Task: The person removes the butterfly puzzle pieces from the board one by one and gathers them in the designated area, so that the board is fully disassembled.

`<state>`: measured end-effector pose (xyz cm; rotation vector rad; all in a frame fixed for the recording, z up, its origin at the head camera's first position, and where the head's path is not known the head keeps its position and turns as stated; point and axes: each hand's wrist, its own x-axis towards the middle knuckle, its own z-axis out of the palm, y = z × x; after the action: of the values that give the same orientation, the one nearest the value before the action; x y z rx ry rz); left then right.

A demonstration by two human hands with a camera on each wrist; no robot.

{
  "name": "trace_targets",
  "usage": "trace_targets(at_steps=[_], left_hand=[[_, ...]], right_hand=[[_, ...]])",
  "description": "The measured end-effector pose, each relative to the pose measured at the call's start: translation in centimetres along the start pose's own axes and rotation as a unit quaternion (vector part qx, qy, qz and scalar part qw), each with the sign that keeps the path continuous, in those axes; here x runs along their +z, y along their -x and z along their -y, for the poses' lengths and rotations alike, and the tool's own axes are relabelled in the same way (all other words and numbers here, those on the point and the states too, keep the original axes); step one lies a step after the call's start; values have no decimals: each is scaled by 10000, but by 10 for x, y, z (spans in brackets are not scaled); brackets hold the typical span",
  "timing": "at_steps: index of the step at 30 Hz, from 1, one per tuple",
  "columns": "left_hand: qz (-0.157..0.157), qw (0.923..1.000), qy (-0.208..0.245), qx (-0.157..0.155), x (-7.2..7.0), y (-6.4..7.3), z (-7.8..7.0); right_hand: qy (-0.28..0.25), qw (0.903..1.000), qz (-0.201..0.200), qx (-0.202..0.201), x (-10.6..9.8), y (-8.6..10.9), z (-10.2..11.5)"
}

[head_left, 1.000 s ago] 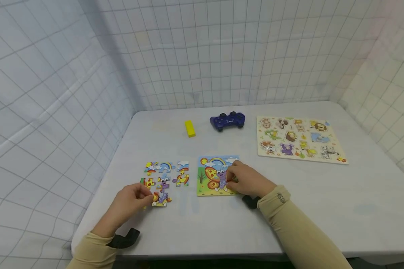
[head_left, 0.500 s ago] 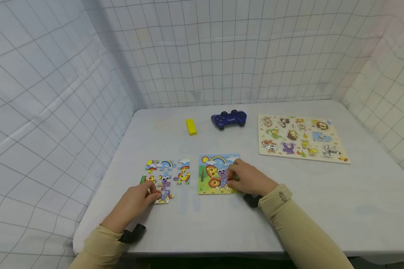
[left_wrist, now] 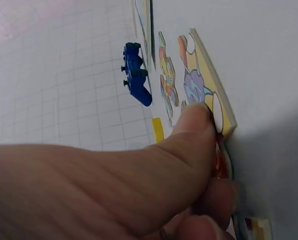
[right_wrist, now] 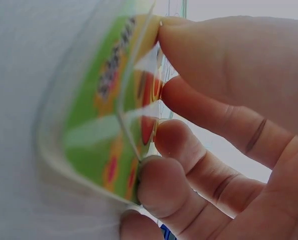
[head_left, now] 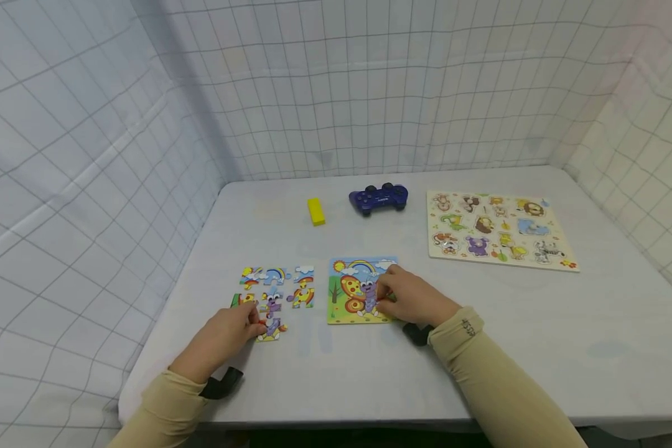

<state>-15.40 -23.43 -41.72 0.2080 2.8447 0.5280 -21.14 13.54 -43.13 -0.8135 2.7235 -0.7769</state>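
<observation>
My left hand is low over a jigsaw laid out in pieces at the left. Its thumb and curled fingers pinch a puzzle piece mostly hidden beneath them, beside the piece with the purple butterfly body. The joined top row of pieces and a right-hand column of pieces lie just beyond. My right hand is at the lower right of the square butterfly puzzle board. There its thumb and fingertips pinch what looks like a puzzle piece, over the board's green corner.
A yellow block and a blue game controller sit farther back on the white table. At the right lies an animal peg puzzle. Gridded white sheets hang behind and at both sides.
Over the last second my left hand has moved slightly right and up, closer to the butterfly-body piece. My right hand has stayed in place at the board's lower right.
</observation>
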Motion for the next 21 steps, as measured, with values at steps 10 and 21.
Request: trace_targets(at_steps=[10,21], left_hand=[[-614,9968,147,485,8,-7,-57],[-101,9709,606,2314,50,-65,-142]], right_hand=[[-70,9999,120,25,1,0,-1],[-113,9993,-47,-343,1,-1,-5]])
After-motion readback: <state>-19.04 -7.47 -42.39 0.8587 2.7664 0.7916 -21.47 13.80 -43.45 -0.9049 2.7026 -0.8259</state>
